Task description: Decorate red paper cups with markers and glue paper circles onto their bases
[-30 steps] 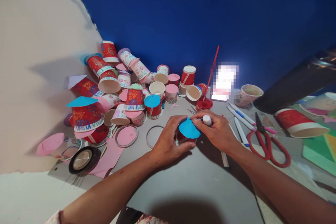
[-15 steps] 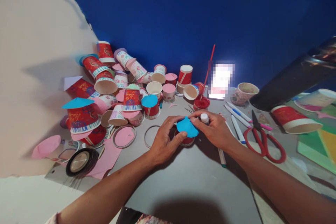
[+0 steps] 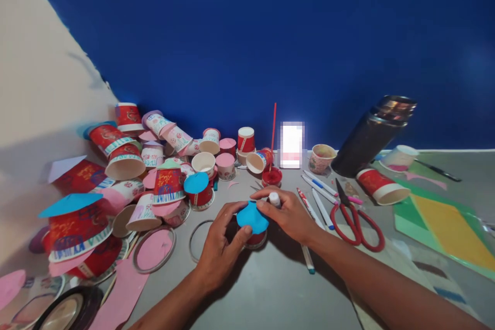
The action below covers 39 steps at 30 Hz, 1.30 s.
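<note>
A round blue paper disc (image 3: 252,217) lies on top of a small red paper cup (image 3: 256,240), low over the grey table. My left hand (image 3: 224,240) curls round the left side, its thumb on the disc's front edge and its fingers at the back. From the right, my right hand (image 3: 292,214) presses its thumb and fingertips on the disc's far right edge. A white-capped bottle (image 3: 274,199) shows just behind my right fingers; whether they touch it is hidden. A green-ended marker (image 3: 308,259) lies under my right wrist.
Decorated paper cups (image 3: 168,185) with paper tops crowd the left. Beyond my hands are a red pot with a brush (image 3: 271,176) and a lit, blurred phone (image 3: 291,145). Red-handled scissors (image 3: 356,219), markers (image 3: 323,209) and a black flask (image 3: 371,134) occupy the right.
The view has tilted up and turned right, so everything sits lower and further left. Both hands keep their hold on the blue disc and cup, with little visible movement.
</note>
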{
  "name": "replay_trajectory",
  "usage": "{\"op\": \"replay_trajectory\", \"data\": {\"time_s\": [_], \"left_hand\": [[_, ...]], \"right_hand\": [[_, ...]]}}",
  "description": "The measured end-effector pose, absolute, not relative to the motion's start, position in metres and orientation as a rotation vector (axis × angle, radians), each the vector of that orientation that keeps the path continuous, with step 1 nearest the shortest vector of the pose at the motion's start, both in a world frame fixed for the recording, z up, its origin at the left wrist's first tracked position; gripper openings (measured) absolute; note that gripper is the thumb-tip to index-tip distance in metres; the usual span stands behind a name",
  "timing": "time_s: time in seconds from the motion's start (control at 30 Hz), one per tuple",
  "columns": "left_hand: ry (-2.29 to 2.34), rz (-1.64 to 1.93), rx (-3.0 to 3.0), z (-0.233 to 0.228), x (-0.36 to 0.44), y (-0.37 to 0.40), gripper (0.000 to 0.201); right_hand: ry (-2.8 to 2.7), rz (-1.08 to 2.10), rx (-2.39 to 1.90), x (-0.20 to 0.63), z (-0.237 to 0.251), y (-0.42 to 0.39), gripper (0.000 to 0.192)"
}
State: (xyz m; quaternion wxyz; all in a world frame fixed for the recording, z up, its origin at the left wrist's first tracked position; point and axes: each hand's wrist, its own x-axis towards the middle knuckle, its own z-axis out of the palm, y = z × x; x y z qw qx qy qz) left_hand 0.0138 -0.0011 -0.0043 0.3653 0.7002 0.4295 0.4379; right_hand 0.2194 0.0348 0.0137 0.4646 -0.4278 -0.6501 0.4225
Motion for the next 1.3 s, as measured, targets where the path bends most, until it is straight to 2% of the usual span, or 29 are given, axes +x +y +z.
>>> {"op": "replay_trajectory", "data": {"time_s": [0.17,0.4,0.8,1.1,1.3], "left_hand": [[1.12,1.111,1.783,-0.002,0.014,0.0,0.037],[1.157,1.104,1.81,-0.006,0.012,0.001,0.037],[1.12,1.118,1.898,-0.004,0.014,0.0,0.038],[1.095,1.131,1.888,-0.005,0.015,0.0,0.038],[1.098,1.129,1.905,-0.004,0.015,0.0,0.039]], "right_hand": [[-1.649,1.069,-0.961,0.217,0.01,0.035,0.021],[-1.621,1.165,-0.986,0.225,0.009,0.04,0.027],[-1.395,1.542,-1.159,0.24,0.014,0.042,0.041],[-1.578,1.474,-1.124,0.246,0.022,0.04,0.058],[-1.635,1.509,-1.103,0.245,0.014,0.041,0.061]]}}
